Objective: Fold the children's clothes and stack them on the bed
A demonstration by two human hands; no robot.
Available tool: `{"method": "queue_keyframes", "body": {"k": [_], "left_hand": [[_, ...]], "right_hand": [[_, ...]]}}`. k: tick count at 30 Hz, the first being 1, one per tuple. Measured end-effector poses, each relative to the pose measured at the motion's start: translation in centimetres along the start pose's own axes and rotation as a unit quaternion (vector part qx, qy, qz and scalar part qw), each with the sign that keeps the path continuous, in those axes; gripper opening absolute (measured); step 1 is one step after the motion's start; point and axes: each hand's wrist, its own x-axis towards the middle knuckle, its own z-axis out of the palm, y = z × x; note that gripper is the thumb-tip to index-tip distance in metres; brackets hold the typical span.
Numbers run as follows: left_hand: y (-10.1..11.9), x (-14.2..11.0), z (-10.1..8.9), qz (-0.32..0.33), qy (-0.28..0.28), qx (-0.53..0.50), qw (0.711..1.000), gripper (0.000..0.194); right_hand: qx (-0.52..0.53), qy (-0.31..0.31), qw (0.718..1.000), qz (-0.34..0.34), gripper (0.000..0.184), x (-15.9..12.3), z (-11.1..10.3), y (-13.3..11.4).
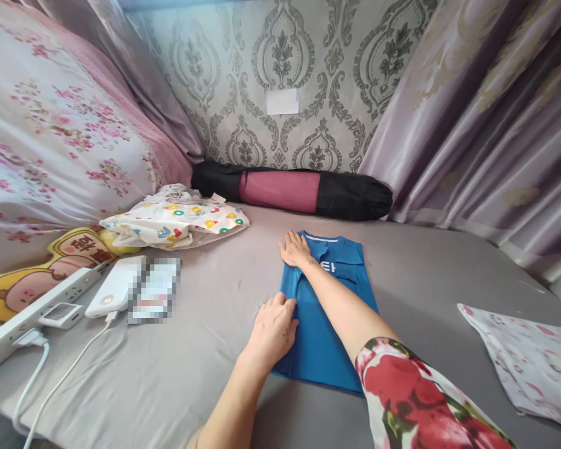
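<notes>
while the right hand [296, 251] lies flat and open at eleven o'clock on the blue shirt [318, 337], the left hand [273, 327] curls at nine o'clock, its grip on cloth unclear.

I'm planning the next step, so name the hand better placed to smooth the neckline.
Probably the right hand: it lies beside the neckline of the blue shirt, while the left hand is at the shirt's side edge, farther down.
</notes>
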Motion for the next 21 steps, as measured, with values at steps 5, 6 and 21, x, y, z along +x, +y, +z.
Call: {"method": "queue_keyframes", "body": {"k": [5,6,21], "left_hand": [[-0.3,0.7,-0.1,-0.024,0.033,-0.090,0.995,0.023],[-0.5,0.9,-0.1,-0.047,0.058,-0.127,0.989,0.022],[-3.3,2.6,0.6,-0.197,0.279,-0.348,0.873,0.025]], "right_hand": [[0.043,-0.047,0.998,-0.009,0.063,0.1,-1.5,0.5],[0.054,-0.059,0.997,-0.006,0.064,0.0,-2.0,0.5],[0.003,0.009,1.000,0.009,0.068,-5.0,0.3,-1.3]]}}
